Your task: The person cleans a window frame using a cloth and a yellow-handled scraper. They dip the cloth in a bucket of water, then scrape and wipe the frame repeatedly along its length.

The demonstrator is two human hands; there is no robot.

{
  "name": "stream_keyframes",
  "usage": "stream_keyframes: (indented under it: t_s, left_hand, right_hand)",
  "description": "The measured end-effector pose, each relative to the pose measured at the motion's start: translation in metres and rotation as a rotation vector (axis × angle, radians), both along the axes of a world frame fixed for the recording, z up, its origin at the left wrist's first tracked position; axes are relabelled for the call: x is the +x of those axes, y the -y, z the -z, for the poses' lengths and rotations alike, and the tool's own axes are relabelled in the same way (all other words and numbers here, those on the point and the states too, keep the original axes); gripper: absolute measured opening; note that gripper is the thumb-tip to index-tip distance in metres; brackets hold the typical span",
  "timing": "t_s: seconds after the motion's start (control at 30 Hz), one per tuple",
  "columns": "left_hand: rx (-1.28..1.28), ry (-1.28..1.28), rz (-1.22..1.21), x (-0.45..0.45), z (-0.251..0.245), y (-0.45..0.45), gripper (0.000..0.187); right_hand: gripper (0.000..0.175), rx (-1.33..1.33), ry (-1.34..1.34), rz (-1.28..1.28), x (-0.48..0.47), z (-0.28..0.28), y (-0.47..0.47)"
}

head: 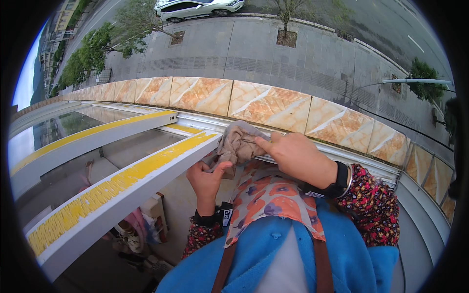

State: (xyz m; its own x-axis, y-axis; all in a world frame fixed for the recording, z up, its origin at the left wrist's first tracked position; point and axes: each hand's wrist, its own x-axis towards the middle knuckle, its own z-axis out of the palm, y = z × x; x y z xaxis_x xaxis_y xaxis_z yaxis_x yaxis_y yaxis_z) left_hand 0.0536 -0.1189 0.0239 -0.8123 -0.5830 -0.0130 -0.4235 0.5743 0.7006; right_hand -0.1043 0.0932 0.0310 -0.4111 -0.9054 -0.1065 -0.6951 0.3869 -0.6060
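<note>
A crumpled grey-brown cloth [240,143] lies bunched over the window's lower track, against the end of a white sliding sash [146,183]. My left hand [207,179] pinches the lower left side of the cloth, thumb raised and fingers partly hidden behind it. From the right, my right hand [298,155] bears on the cloth with its index finger stretched out and the other fingers curled under. A tiny yellow-green bit shows beside that finger; what it belongs to is hidden. Worn yellow film runs along the sash edge.
A second yellow-striped sash [91,137] stands to the left. Outside the white window track [340,154] runs a marbled tile ledge [271,104], high above a paved sidewalk [256,47] with trees and a parked white car [199,9]. Bundled fabric items [141,227] lie indoors, lower left.
</note>
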Motion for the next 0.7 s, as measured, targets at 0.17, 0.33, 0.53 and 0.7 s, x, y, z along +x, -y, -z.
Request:
stream_keyframes:
  t_s: [0.17, 0.33, 0.53, 0.7]
  left_hand:
    - [0.177, 0.166, 0.234, 0.001, 0.000, -0.044, 0.045]
    - [0.444, 0.317, 0.190, 0.006, -0.003, -0.042, 0.045]
    - [0.210, 0.397, 0.152, 0.013, -0.003, -0.021, 0.046]
    - [0.521, 0.137, 0.258, 0.021, -0.003, -0.001, 0.043]
  right_hand:
    - [0.041, 0.184, 0.070, 0.063, 0.001, -0.022, -0.065]
    - [0.042, 0.090, 0.059, 0.099, 0.004, -0.014, -0.048]
    - [0.040, 0.005, 0.008, 0.057, 0.009, 0.002, 0.015]
    - [0.046, -0.019, 0.169, 0.229, -0.020, -0.035, -0.057]
